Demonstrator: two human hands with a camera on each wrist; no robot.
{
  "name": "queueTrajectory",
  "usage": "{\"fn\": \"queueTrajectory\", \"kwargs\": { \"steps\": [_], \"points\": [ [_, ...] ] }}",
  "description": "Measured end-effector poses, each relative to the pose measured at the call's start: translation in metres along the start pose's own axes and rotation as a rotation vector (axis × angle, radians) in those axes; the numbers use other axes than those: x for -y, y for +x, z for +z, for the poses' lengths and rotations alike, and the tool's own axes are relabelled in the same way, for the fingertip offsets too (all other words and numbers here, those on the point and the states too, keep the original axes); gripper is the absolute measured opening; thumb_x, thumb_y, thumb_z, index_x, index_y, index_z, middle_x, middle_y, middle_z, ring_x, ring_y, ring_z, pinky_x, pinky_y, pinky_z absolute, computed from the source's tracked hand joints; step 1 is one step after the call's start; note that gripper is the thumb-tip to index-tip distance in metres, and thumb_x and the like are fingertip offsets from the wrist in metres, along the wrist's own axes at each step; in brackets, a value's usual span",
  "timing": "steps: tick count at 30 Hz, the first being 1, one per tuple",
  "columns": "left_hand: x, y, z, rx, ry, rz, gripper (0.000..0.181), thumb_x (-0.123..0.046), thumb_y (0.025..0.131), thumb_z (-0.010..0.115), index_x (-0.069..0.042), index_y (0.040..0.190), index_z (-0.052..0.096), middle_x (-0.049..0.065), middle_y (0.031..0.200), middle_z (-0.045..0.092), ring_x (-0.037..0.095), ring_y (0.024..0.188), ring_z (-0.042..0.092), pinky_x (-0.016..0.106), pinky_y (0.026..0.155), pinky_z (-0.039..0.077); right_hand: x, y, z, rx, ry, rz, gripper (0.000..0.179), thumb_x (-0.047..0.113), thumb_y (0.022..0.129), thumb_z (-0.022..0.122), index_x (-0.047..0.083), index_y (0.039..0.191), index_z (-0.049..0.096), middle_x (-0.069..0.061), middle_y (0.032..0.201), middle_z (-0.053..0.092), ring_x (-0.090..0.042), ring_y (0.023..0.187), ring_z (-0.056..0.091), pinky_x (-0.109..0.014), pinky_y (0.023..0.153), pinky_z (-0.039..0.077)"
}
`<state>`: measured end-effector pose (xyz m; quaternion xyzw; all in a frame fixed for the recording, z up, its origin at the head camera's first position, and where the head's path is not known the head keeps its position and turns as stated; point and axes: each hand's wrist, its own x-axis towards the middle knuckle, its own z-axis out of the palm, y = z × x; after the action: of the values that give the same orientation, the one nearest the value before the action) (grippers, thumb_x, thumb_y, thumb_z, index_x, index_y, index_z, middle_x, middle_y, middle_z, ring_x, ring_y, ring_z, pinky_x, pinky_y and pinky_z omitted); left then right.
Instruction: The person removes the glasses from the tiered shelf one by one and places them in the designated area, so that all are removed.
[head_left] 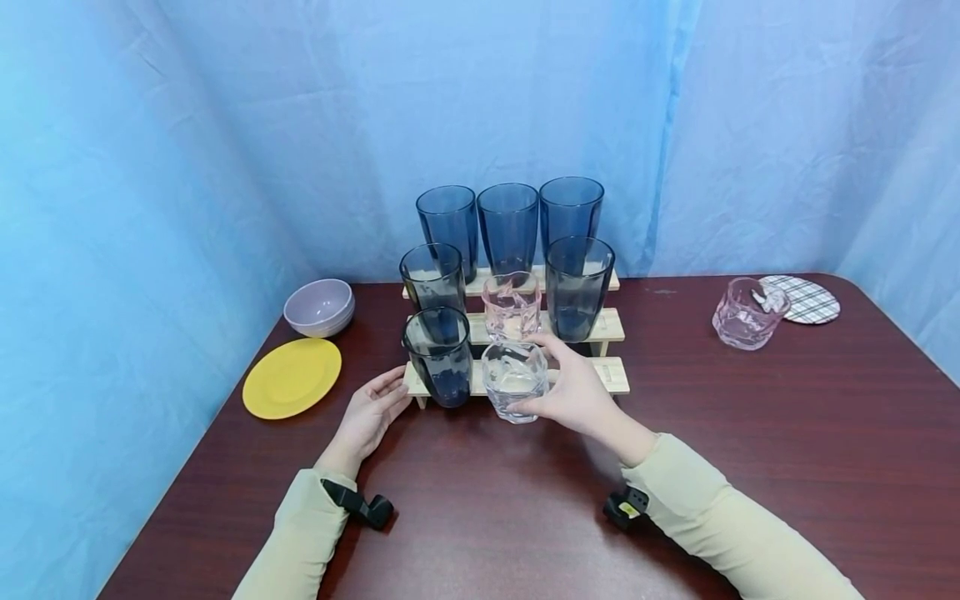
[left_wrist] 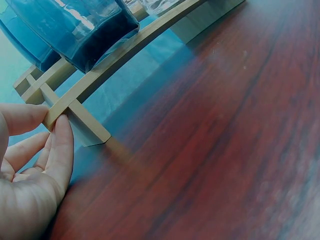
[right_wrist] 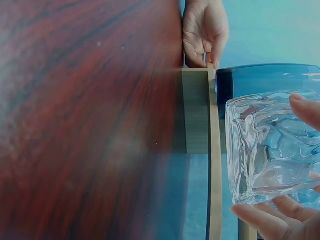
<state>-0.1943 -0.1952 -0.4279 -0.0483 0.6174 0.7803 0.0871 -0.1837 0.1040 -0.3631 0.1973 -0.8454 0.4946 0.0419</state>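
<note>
Your right hand (head_left: 576, 393) pinches the clear glass (head_left: 514, 380) between thumb and fingers, upright at the front step of the 3-step wooden rack (head_left: 617, 377); the right wrist view shows a narrow gap between its base and the step's edge. Your left hand (head_left: 372, 410) pinches that step's left end between thumb and finger. Just left of the clear glass, 1 dark tumbler (head_left: 444, 367) stands on the front step. Behind, a pink glass (head_left: 512, 305) sits between 2 more tumblers on the middle step, with 3 blue tumblers (head_left: 508, 225) at the back. On the bench (head_left: 480, 517), a yellow plate (head_left: 292, 378) lies to your left.
</note>
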Motion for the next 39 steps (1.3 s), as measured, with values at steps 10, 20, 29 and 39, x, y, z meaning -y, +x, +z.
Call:
{"fn": "queueTrajectory", "kwargs": {
  "steps": [10, 20, 29, 39],
  "points": [
    [0.000, 0.000, 0.000, -0.003, -0.024, 0.001, 0.050, 0.004, 0.096, 0.043, 0.004, 0.145, 0.030, -0.005, 0.099, 0.055, 0.002, 0.089, 0.059, 0.016, 0.083, 0.050, 0.000, -0.009, -0.014, -0.025, -0.052, -0.016, 0.084, 0.016, 0.055, 0.092, 0.014, 0.127, 0.050, -0.010, 0.106, 0.059, -0.024, 0.082, 0.066, -0.029, 0.066, 0.054],
    [-0.001, 0.000, 0.000, -0.001, -0.014, -0.005, 0.050, 0.003, 0.097, 0.043, 0.004, 0.145, 0.030, -0.004, 0.102, 0.054, 0.003, 0.090, 0.059, 0.016, 0.084, 0.050, -0.007, -0.019, -0.035, -0.042, 0.029, 0.017, 0.082, 0.005, 0.056, 0.089, 0.009, 0.128, 0.049, -0.016, 0.106, 0.057, -0.030, 0.093, 0.066, -0.028, 0.070, 0.057],
    [0.000, 0.001, 0.000, -0.006, -0.005, -0.003, 0.049, 0.003, 0.097, 0.044, 0.003, 0.144, 0.031, -0.004, 0.102, 0.054, 0.003, 0.090, 0.059, 0.016, 0.083, 0.050, -0.012, -0.029, -0.061, -0.101, -0.047, -0.014, 0.078, 0.008, 0.056, 0.090, 0.010, 0.124, 0.051, -0.012, 0.101, 0.061, -0.021, 0.093, 0.062, -0.031, 0.074, 0.057],
    [0.000, 0.001, 0.000, -0.011, -0.004, -0.010, 0.050, 0.003, 0.097, 0.044, 0.003, 0.144, 0.031, -0.004, 0.101, 0.054, 0.002, 0.090, 0.059, 0.016, 0.084, 0.050, -0.022, -0.041, -0.091, -0.170, -0.106, -0.042, 0.078, 0.009, 0.057, 0.090, 0.009, 0.125, 0.051, -0.012, 0.098, 0.061, -0.003, 0.087, 0.060, -0.017, 0.067, 0.054]
  ]
}}
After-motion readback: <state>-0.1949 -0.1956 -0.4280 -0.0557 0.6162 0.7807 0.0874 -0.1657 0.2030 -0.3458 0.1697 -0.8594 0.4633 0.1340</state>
